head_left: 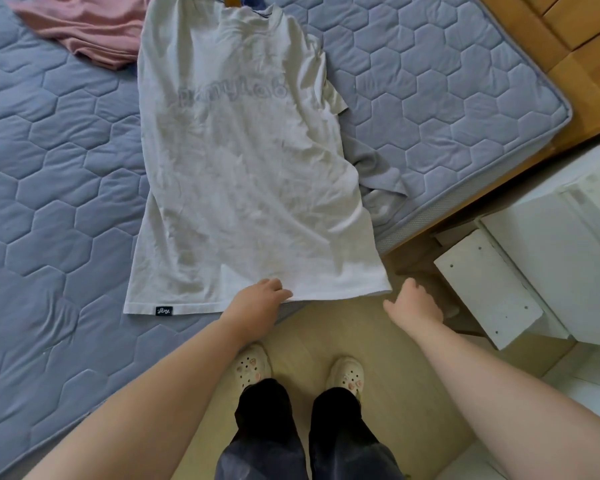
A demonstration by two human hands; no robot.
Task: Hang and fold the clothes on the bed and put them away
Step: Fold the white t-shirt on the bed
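Hands are working at the hem of a white short-sleeved cotton T-shirt [243, 161] lying on the grey-blue hexagon-quilted bed [49, 168].
At the hem, the left hand [260, 299] is gripping the edge with curled fingers; the right hand [414, 303] is hovering just beside the hem's right corner, above the floor, fingers loosely bent, holding nothing. The T-shirt is lying lengthwise, collar far, hem overhanging the mattress corner, touching a crumpled pink garment [84, 29].

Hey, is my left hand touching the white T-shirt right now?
Touching. The head view shows the left hand with its fingers curled over the bottom hem of the white T-shirt.
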